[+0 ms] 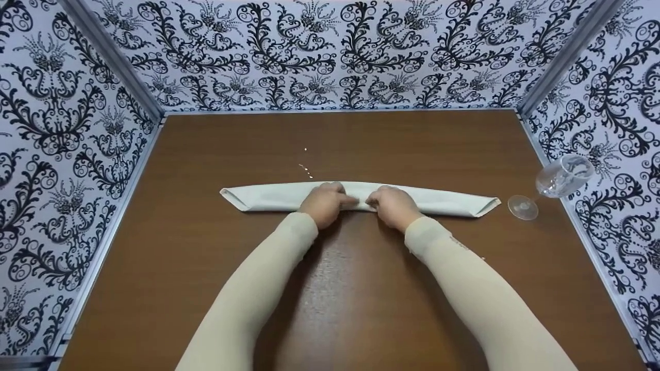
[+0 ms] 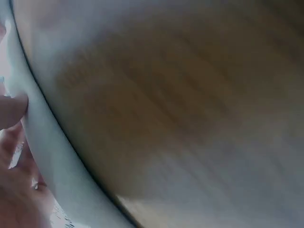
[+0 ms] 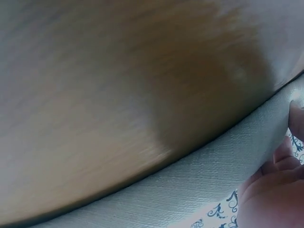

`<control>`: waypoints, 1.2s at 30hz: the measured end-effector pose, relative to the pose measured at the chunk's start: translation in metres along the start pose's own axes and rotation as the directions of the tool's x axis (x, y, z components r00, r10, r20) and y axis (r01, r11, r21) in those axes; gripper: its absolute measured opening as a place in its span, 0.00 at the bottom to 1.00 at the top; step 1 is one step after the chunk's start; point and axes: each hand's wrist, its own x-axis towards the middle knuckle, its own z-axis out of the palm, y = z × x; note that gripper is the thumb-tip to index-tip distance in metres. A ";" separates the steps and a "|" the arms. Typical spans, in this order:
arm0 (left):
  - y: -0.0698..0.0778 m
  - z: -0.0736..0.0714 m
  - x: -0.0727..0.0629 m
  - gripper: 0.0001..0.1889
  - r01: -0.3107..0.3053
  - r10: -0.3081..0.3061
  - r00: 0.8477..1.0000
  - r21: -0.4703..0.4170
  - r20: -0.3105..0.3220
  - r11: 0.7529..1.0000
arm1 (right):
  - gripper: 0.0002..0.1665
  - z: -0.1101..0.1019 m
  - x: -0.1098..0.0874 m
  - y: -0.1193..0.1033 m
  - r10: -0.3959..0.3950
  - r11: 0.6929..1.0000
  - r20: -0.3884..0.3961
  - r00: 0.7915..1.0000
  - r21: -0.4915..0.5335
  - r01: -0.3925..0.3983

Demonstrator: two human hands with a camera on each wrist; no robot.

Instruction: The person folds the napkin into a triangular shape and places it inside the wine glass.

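Note:
A pale cloth napkin (image 1: 273, 197), rolled into a long narrow strip, lies crosswise on the brown table, its two ends coming to slanted, folded points. Just left of its middle my left hand (image 1: 324, 204) grips it, fingers over the far side. My right hand (image 1: 394, 207) holds the strip a little right of the middle, a short stretch of cloth between the hands. In the left wrist view the thumb (image 2: 13, 111) presses the near face of the cloth. The right wrist view shows the right thumb (image 3: 297, 121) against the cloth, with curled fingers behind.
A clear stemmed wine glass (image 1: 559, 180) stands right of the napkin, near the table's right edge. Small white bits (image 1: 305, 169) lie beyond the strip. Patterned black-and-white walls (image 1: 330, 56) enclose the table (image 1: 206, 268) at the back and both sides.

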 end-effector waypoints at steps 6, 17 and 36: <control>-0.004 0.008 -0.002 0.18 -0.050 0.048 0.998 0.066 0.031 0.997 | 0.14 0.002 -0.007 -0.001 -0.079 0.996 -0.053 0.995 -0.051 0.076; -0.007 0.008 -0.001 0.18 -0.049 0.043 0.997 0.094 0.067 0.994 | 0.21 0.001 -0.022 0.008 -0.359 0.922 -0.051 0.932 -0.173 0.345; 0.001 0.005 -0.001 0.23 -0.024 0.014 0.997 0.152 0.072 0.988 | 0.17 0.004 -0.016 0.007 -0.293 0.953 -0.063 0.954 -0.106 0.285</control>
